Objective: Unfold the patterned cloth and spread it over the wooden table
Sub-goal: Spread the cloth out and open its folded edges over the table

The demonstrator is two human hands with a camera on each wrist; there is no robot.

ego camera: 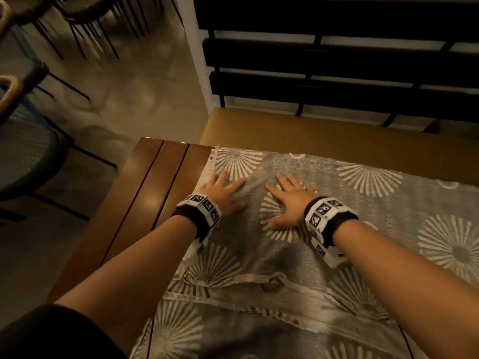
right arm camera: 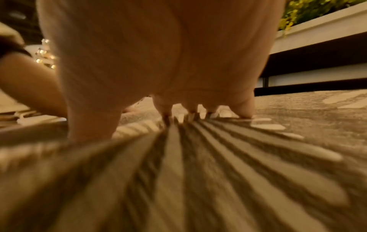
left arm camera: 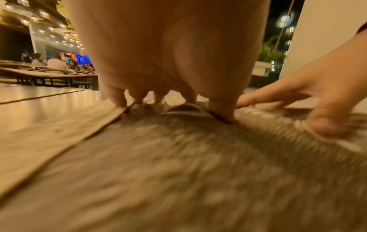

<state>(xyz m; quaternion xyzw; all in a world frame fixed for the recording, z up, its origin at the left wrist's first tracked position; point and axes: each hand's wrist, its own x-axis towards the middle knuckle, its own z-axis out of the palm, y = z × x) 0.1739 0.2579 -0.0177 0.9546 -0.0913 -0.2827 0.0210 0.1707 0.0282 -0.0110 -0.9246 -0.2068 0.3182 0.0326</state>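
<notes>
A grey cloth (ego camera: 350, 203) with pale sunburst patterns lies spread across most of the wooden table (ego camera: 145, 198). Its left edge stops short, leaving three bare slats. My left hand (ego camera: 220, 190) lies flat with spread fingers on the cloth near that edge. My right hand (ego camera: 287, 200) presses flat on a sunburst a little to the right. In the left wrist view my left hand (left arm camera: 168, 62) touches the cloth (left arm camera: 178, 164) with its fingertips, and the right hand (left arm camera: 317, 100) shows beside it. In the right wrist view my right hand (right arm camera: 158, 55) rests on the striped pattern (right arm camera: 198, 172). A wrinkled seam (ego camera: 259, 288) crosses the near part.
A yellow bench seat (ego camera: 324, 130) runs along the table's far side under a dark slatted backrest (ego camera: 337, 60). Chairs with dark metal legs (ego camera: 33, 141) stand on the floor at the left. Other tables and seated people (left arm camera: 49, 62) show in the distance.
</notes>
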